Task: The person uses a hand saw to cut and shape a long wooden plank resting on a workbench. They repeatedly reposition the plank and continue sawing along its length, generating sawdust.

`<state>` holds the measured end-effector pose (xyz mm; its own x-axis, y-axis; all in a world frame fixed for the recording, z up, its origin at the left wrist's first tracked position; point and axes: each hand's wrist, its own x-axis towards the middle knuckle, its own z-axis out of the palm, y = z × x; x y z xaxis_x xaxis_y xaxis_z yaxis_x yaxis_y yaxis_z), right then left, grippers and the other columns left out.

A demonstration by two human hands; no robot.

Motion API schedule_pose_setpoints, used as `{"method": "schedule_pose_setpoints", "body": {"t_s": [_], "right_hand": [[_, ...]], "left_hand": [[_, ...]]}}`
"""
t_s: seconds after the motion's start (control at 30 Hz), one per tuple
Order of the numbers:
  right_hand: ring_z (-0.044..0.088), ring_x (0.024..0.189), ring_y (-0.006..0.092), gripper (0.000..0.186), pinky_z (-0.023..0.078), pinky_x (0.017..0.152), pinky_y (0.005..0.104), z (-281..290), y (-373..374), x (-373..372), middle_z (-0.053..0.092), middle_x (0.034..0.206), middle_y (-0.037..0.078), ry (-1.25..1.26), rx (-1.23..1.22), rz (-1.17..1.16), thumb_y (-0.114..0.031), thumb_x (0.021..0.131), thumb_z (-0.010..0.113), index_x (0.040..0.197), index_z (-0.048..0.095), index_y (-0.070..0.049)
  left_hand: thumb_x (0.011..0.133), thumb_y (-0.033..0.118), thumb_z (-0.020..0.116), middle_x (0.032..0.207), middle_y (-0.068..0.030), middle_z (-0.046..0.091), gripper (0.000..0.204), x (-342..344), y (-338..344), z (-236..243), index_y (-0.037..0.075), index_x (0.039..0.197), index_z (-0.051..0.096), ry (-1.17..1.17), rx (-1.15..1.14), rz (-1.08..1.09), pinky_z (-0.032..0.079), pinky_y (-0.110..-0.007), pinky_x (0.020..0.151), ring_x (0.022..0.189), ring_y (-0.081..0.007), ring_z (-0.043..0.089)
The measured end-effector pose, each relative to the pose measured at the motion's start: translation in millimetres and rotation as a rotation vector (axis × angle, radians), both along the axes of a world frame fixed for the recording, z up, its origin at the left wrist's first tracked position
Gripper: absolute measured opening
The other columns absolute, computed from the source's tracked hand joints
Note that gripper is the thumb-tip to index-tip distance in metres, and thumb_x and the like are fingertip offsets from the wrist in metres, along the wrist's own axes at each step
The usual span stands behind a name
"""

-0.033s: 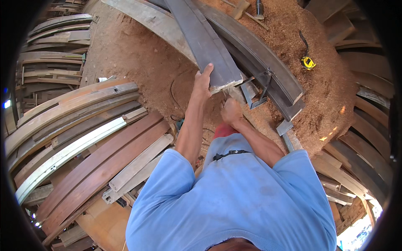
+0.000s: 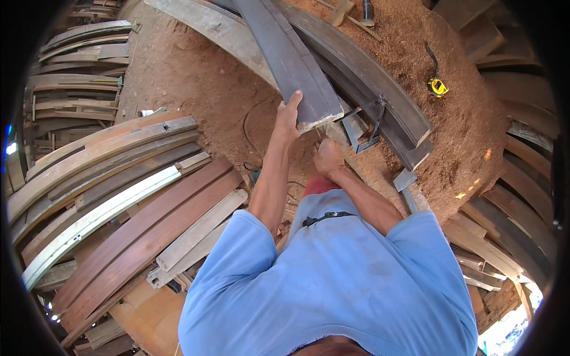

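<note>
A long dark plank (image 2: 297, 71) slants from the top of the view toward me, its pale, rough near end raised in front of my body. My left hand (image 2: 287, 121) grips that end at its left corner, thumb on the upper face and the fingers hidden underneath. Just below the same end, my right hand (image 2: 328, 156) is closed in a fist. A thin sliver seems to stick up from it, too small to name. Right of the fist, a metal bracket or clamp (image 2: 371, 127) stands against a dark grooved board (image 2: 395, 113).
A yellow tape measure (image 2: 437, 88) lies on the sawdust at right. Wooden-headed mallet (image 2: 340, 13) and a dark cylindrical tool (image 2: 368, 13) are at the far side. Stacked curved boards (image 2: 130, 249) fill the left; more timber (image 2: 516, 202) lines the right. A cable (image 2: 245, 127) crosses the ground.
</note>
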<state>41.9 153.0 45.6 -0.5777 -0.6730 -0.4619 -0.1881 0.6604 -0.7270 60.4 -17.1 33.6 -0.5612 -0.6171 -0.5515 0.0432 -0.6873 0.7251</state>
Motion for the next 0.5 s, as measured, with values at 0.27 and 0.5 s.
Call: {"method": "schedule_pose_setpoints", "body": {"t_s": [0.27,0.5], "right_hand": [[0.054,0.054,0.0192,0.025,0.044,0.051,0.0387,7.7,10.7,-20.8,0.059,0.067,0.005,-0.417,-0.186,-0.095,-0.027,0.095,0.067,0.085,0.061,-0.005],[0.047,0.071,0.0113,0.037,0.035,0.049,0.0364,17.9,22.4,-28.8,0.054,0.094,0.004,-0.963,-0.091,-0.328,-0.035,0.096,0.067,0.117,0.058,-0.005]], "left_hand": [[0.089,0.037,0.077,0.133,-0.0244,0.061,0.081,-29.8,15.6,38.4,-0.010,0.143,0.040,-0.619,-0.583,-0.045,0.052,-0.040,0.099,0.118,-0.0331,0.064],[0.087,0.047,0.073,0.137,-0.0373,0.054,0.106,-31.6,-11.1,31.8,-0.007,0.157,0.014,-0.713,-0.710,-0.275,0.044,-0.047,0.110,0.128,-0.0469,0.056]]}}
